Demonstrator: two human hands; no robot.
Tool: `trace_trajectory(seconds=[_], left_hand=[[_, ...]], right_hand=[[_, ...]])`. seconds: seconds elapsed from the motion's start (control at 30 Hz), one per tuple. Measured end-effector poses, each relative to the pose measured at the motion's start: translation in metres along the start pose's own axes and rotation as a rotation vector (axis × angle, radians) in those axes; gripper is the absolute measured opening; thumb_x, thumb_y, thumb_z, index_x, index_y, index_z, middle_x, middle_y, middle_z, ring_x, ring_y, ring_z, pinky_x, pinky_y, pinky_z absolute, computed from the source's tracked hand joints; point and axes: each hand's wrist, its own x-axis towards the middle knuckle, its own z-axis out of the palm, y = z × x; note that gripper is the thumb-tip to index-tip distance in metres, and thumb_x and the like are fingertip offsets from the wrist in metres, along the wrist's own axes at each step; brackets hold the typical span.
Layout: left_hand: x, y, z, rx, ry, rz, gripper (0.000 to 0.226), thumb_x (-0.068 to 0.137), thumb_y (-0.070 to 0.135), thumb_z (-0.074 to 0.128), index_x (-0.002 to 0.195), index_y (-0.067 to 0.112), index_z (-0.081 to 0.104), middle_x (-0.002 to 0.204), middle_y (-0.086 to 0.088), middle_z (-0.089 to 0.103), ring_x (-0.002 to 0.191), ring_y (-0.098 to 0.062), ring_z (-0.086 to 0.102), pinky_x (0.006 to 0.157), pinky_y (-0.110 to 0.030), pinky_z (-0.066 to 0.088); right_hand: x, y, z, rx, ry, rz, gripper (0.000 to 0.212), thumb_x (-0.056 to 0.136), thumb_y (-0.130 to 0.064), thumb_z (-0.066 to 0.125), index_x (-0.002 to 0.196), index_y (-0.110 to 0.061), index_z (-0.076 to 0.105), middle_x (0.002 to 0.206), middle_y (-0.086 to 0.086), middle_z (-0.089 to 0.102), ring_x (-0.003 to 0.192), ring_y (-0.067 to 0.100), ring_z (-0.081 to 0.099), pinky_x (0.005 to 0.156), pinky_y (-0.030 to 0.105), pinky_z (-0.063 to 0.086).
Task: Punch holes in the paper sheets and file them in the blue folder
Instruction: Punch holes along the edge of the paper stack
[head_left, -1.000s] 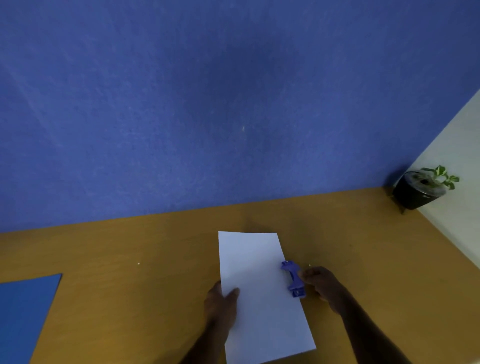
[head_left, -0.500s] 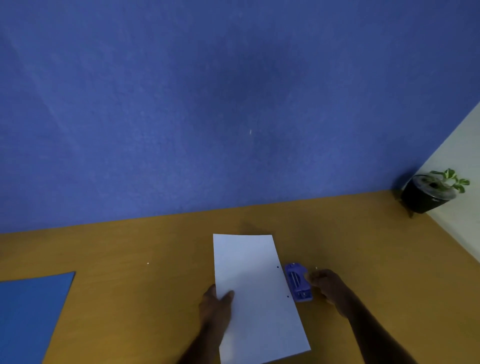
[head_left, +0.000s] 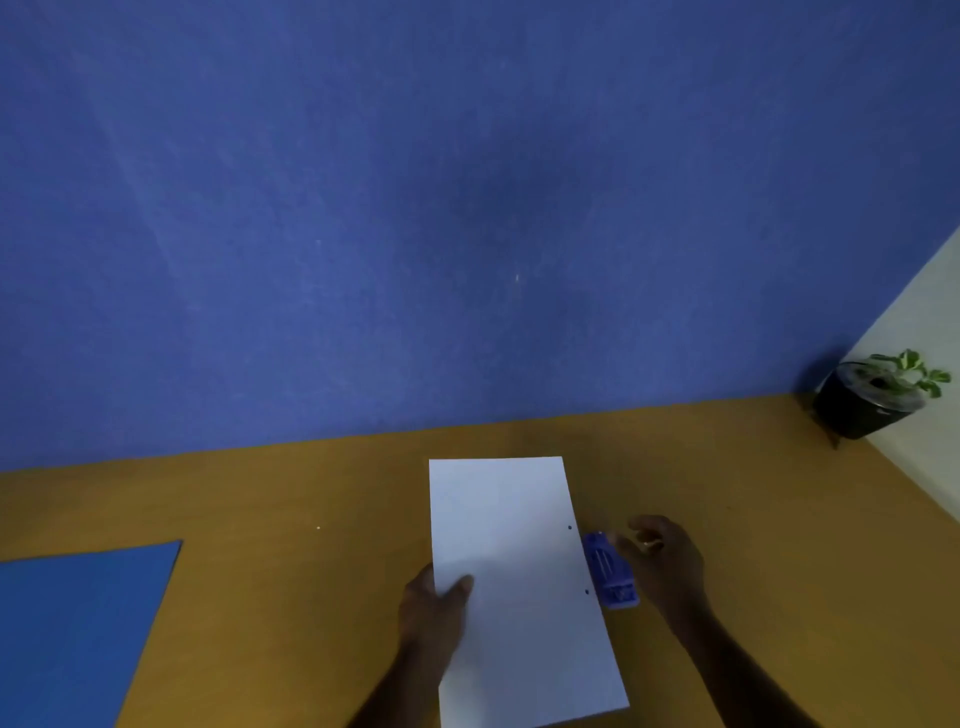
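A white paper sheet (head_left: 514, 582) lies on the wooden desk with two punched holes near its right edge. My left hand (head_left: 434, 613) grips its left edge, thumb on top. A small blue hole punch (head_left: 609, 570) sits on the desk just right of the sheet, apart from the paper. My right hand (head_left: 662, 558) hovers beside the punch with its fingers apart, just off it. The blue folder (head_left: 78, 623) lies flat at the far left of the desk.
A potted plant in a black pot (head_left: 872, 402) stands in the back right corner. A blue wall (head_left: 467, 208) rises behind the brown desk (head_left: 291, 597), and a white wall borders the right side.
The punch has come off the sheet's right edge and now lies beside it, leaving two holes. My right hand has let go of it. The view has shifted slightly.
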Motion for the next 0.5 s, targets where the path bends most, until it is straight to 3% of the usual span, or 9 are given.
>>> trace_trajectory(seconds=[0.07,0.13,0.2,0.23,0.3,0.4,0.43,0.5], left_hand=[[0.004,-0.004,0.001,-0.025,-0.009,0.032,0.106,0.051,0.081,0.067,0.134,0.015,0.057,0.135,-0.002,0.061,0.123,-0.027,0.058,0.108,-0.049,0.043],[-0.017,0.029,-0.018,-0.040,-0.040,0.035,0.085,0.062,0.060,0.075,0.131,0.012,0.059,0.130,-0.004,0.065,0.120,-0.028,0.060,0.108,-0.050,0.043],[-0.035,0.056,-0.032,-0.084,-0.061,0.077,0.057,0.072,0.034,0.081,0.121,0.008,0.066,0.118,-0.006,0.071,0.110,-0.027,0.065,0.104,-0.051,0.047],[-0.035,0.059,-0.036,-0.097,-0.062,0.097,0.054,0.072,0.032,0.082,0.117,0.007,0.068,0.114,-0.005,0.073,0.107,-0.026,0.067,0.103,-0.051,0.048],[-0.040,0.064,-0.044,-0.101,-0.046,0.136,0.062,0.066,0.045,0.079,0.116,0.009,0.068,0.114,-0.003,0.073,0.108,-0.024,0.067,0.103,-0.051,0.048],[-0.036,0.063,-0.051,-0.035,-0.028,0.160,0.078,0.066,0.066,0.070,0.124,0.014,0.064,0.122,0.000,0.069,0.115,-0.023,0.063,0.107,-0.048,0.045],[-0.040,0.071,-0.055,0.004,-0.034,0.160,0.074,0.068,0.066,0.070,0.121,0.015,0.064,0.122,-0.001,0.069,0.114,-0.024,0.063,0.105,-0.046,0.046],[-0.048,0.086,-0.061,0.016,-0.055,0.144,0.047,0.074,0.045,0.078,0.110,0.019,0.062,0.116,-0.005,0.071,0.106,-0.025,0.066,0.097,-0.042,0.051]], right_hand=[[-0.006,-0.009,0.007,0.088,-0.079,0.028,0.034,0.077,-0.031,0.080,0.104,-0.017,0.065,0.096,-0.001,0.068,0.087,0.018,0.064,0.074,0.030,0.051],[-0.015,-0.017,0.012,0.217,-0.195,0.091,0.043,0.070,-0.040,0.083,0.103,-0.018,0.067,0.097,0.002,0.071,0.088,0.021,0.067,0.078,0.037,0.055],[-0.023,-0.021,0.015,0.344,-0.307,0.128,0.054,0.060,-0.051,0.083,0.094,-0.011,0.070,0.084,0.010,0.072,0.073,0.026,0.068,0.066,0.036,0.054],[-0.028,-0.024,0.015,0.393,-0.345,0.113,0.057,0.060,-0.052,0.082,0.088,-0.005,0.069,0.072,0.013,0.067,0.059,0.024,0.061,0.057,0.033,0.047],[-0.038,-0.034,0.012,0.456,-0.349,0.071,0.048,0.073,-0.039,0.078,0.079,0.007,0.064,0.057,0.010,0.051,0.048,0.018,0.043,0.052,0.028,0.034],[-0.047,-0.050,0.006,0.576,-0.330,0.052,0.022,0.087,-0.012,0.069,0.076,0.008,0.068,0.051,0.004,0.055,0.043,0.012,0.046,0.044,0.021,0.036],[-0.049,-0.056,0.004,0.598,-0.327,0.047,0.020,0.087,-0.008,0.068,0.074,0.007,0.068,0.048,0.000,0.056,0.040,0.008,0.046,0.041,0.019,0.036],[-0.053,-0.066,0.001,0.647,-0.317,0.018,0.023,0.087,-0.005,0.067,0.066,0.002,0.065,0.044,-0.003,0.050,0.036,0.006,0.040,0.041,0.019,0.032]])
